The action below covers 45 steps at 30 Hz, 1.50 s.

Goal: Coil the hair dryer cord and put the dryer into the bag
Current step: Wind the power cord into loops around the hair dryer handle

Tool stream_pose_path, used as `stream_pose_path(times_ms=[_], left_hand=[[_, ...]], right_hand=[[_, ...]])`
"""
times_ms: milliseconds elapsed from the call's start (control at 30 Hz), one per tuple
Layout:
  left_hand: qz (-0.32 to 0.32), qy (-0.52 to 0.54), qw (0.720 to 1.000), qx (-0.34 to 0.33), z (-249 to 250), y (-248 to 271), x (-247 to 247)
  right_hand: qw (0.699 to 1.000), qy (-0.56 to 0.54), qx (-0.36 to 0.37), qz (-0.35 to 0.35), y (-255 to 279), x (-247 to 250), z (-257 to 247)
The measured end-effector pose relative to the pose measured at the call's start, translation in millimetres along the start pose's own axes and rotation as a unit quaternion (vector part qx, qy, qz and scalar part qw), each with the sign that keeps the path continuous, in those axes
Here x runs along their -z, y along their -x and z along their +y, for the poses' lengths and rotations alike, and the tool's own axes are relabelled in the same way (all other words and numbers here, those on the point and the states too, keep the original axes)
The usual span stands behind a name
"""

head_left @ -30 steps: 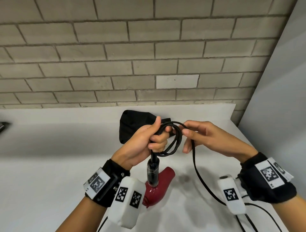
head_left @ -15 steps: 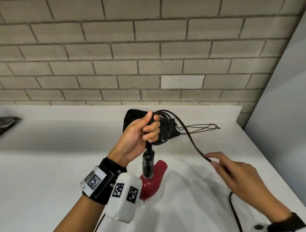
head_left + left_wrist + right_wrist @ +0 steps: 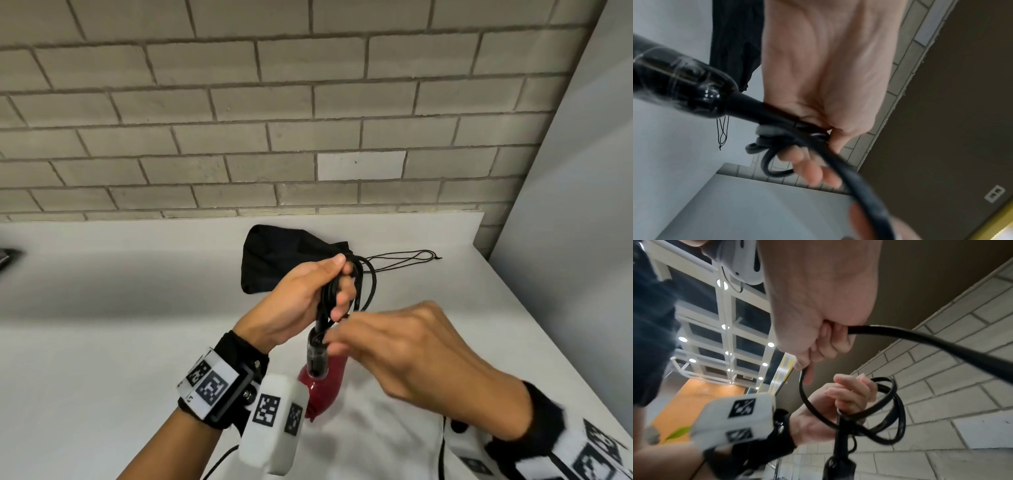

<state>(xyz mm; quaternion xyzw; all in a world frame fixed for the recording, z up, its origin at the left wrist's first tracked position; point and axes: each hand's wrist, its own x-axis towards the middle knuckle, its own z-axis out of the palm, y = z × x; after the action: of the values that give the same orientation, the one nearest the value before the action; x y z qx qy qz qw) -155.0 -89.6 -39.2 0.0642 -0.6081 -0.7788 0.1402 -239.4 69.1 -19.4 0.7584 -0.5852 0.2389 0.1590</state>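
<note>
Left hand (image 3: 301, 301) curls round several loops of black cord (image 3: 363, 284), held above the white surface (image 3: 102, 342). Red hair dryer (image 3: 322, 387) hangs nose-down from the cord below that fist, black handle up; can't tell if it touches the surface. Black drawstring bag (image 3: 274, 257) lies behind the hands, by the brick wall (image 3: 308, 120). Right hand (image 3: 418, 349) is just beside the coil, fingers pinching the free run of cord.
</note>
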Motion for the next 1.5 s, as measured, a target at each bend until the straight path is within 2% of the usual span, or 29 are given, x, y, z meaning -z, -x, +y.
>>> stream_pose_path(times_ms=[100,167,267,367,467,500,567,600,633,767,833,1000,1033,1100,1167,1333,1500], left_hand=[[-0.032,-0.053,0.998,0.003,0,4,-5],[-0.056,-0.088,0.995,0.004,-2,5,-6],[-0.076,-0.051,0.995,0.03,-1,5,-7],[-0.1,0.015,0.994,0.044,2,2,-10],[-0.088,0.027,0.995,0.033,6,0,-13],[-0.084,0.029,0.996,0.026,7,0,-13],[-0.081,0.039,0.996,0.02,8,0,-13],[-0.077,0.047,0.996,0.021,7,0,-12],[-0.074,0.052,0.996,0.023,7,0,-11],[-0.075,0.037,0.996,0.028,4,1,-9],[-0.075,0.026,0.996,0.029,3,2,-7],[-0.056,-0.004,0.998,0.022,3,2,-6],[-0.046,-0.014,0.999,0.017,2,1,-7],[-0.022,-0.025,0.999,0.006,1,-2,-10],[-0.005,-0.029,1.0,-0.004,-1,-4,-13],[0.036,-0.023,0.999,-0.008,-8,-6,-17],[0.05,-0.005,0.999,0.02,-10,-9,-17]], right_hand=[[0.997,-0.042,-0.041,0.05,-10,9,13],[0.994,-0.033,-0.073,0.074,-15,13,24],[0.983,-0.038,-0.148,0.101,-16,11,43],[0.964,-0.11,-0.211,0.12,-14,2,56],[0.948,-0.187,-0.24,0.097,-10,-7,57],[0.935,-0.246,-0.245,0.071,-7,-10,58],[0.868,-0.416,-0.272,0.008,0,-15,57],[0.831,-0.48,-0.279,-0.024,2,-18,58],[0.808,-0.52,-0.276,-0.037,4,-19,58],[0.805,-0.532,-0.258,-0.056,5,-14,55],[0.794,-0.544,-0.26,-0.075,8,-12,55],[0.792,-0.528,-0.276,-0.131,12,-16,52],[0.783,-0.535,-0.292,-0.124,11,-18,51],[0.741,-0.579,-0.327,-0.092,8,-19,50],[0.722,-0.595,-0.347,-0.064,6,-19,51],[0.703,-0.616,-0.354,-0.031,3,-20,53],[0.719,-0.583,-0.379,-0.003,4,-31,50]])
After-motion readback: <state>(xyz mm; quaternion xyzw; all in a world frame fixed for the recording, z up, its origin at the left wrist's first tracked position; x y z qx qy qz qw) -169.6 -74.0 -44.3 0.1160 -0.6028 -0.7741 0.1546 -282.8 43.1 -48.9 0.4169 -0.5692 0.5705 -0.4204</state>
